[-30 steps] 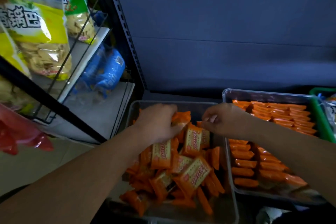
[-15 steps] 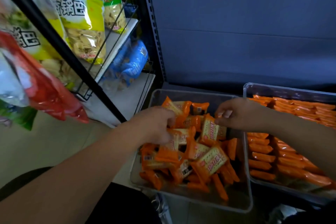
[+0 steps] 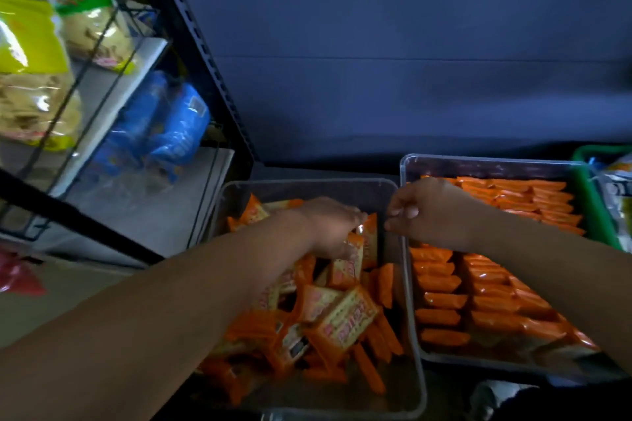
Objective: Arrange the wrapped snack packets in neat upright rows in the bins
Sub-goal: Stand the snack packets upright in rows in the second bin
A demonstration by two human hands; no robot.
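Left hand (image 3: pixel 328 225) is sliding rightward, now gripping upright orange packets (image 3: pixel 367 236) in the clear bin (image 3: pixel 307 186); right hand (image 3: pixel 431 215) is hovering beside it, fingers curled, holding nothing.

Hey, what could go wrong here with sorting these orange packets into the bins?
1. The loose pile in the left bin crowds the few upright packets under the left hand; letting go may topple them.
2. The right hand hovers at the right bin edge; its forearm crosses the neat rows and could brush them out of line.
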